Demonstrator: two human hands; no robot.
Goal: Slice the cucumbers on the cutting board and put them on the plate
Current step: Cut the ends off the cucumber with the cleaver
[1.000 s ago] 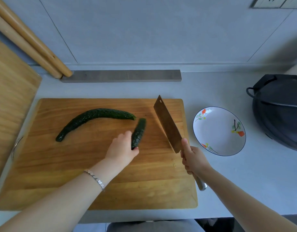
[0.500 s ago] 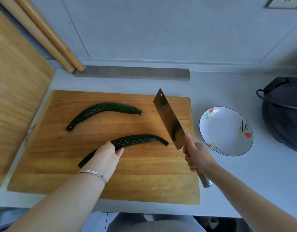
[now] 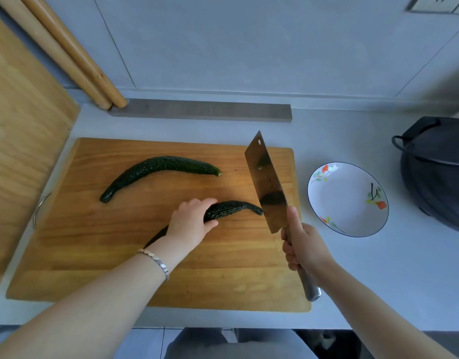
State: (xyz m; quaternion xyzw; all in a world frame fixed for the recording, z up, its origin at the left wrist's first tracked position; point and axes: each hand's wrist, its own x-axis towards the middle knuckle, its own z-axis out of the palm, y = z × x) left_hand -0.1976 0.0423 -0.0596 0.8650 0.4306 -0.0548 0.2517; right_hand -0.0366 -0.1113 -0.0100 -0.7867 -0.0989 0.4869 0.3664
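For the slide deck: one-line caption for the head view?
Left hand grips the near cucumber on the cutting board while the right hand holds a cleaver near its right end.

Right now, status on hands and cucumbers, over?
Left hand holds near cucumber on board. Right hand grips knife beside its tip. No slices yet. Nothing blocking.

Two wooden poles [image 3: 68,53] leaning against wall at left rear, large wooden board [image 3: 21,130] at left edge, grey strip [image 3: 202,111] along wall base, dark pot [image 3: 440,177] on surface [image 3: 404,268] at right, wall socket [image 3: 435,3] top right.
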